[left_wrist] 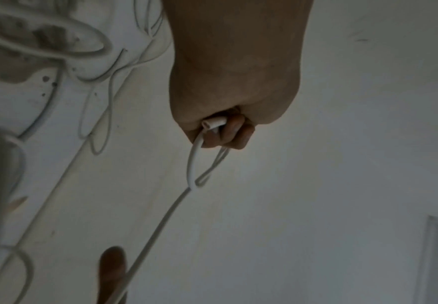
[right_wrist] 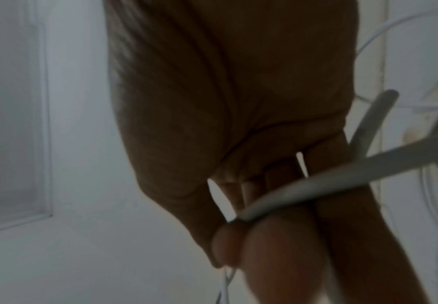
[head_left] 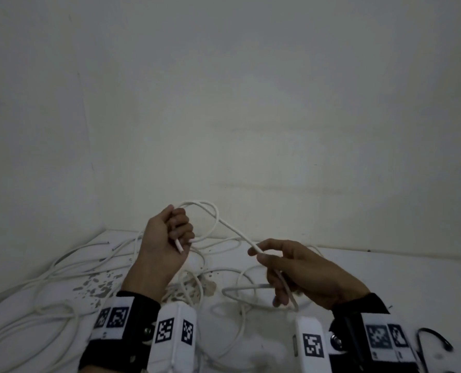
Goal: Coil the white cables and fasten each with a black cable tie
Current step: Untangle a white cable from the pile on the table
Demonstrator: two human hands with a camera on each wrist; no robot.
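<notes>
My left hand (head_left: pixel 170 235) is raised above the table and grips a small coil of white cable (head_left: pixel 210 211), with the cut end (head_left: pixel 179 246) sticking out below the fist. In the left wrist view the same end (left_wrist: pixel 213 123) pokes from the curled fingers of that hand (left_wrist: pixel 228 131). From the loop the cable runs down right to my right hand (head_left: pixel 275 262), which pinches it between thumb and forefinger. The right wrist view shows the cable (right_wrist: pixel 316 183) crossing that hand's fingers (right_wrist: pixel 277 236). A black cable tie (head_left: pixel 436 337) lies at the bottom right.
Several loose white cables (head_left: pixel 70 275) sprawl over the white table (head_left: pixel 385 278), mostly left and centre. Dark stains (head_left: pixel 100 286) mark the table in front of my left wrist. A plain wall (head_left: pixel 250 103) rises right behind the table.
</notes>
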